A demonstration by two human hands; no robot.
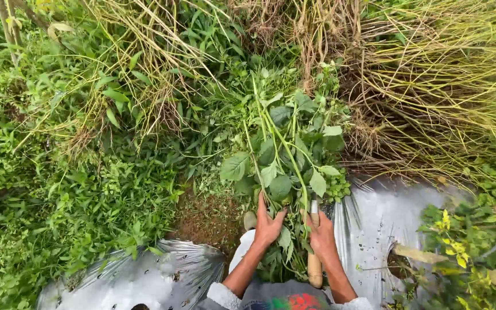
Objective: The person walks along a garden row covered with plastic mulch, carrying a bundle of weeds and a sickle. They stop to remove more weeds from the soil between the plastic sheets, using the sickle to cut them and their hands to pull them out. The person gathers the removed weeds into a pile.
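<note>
Outdoors, hands grip a weed bundle [285, 155] and knife [314, 252] above silver mulch sheeting [380, 224].

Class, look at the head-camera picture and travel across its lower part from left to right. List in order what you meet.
Low green weeds → silver plastic sheet → left hand → leafy plant stems → right hand holding a wooden-handled tool → yellow-leaved plant.
</note>
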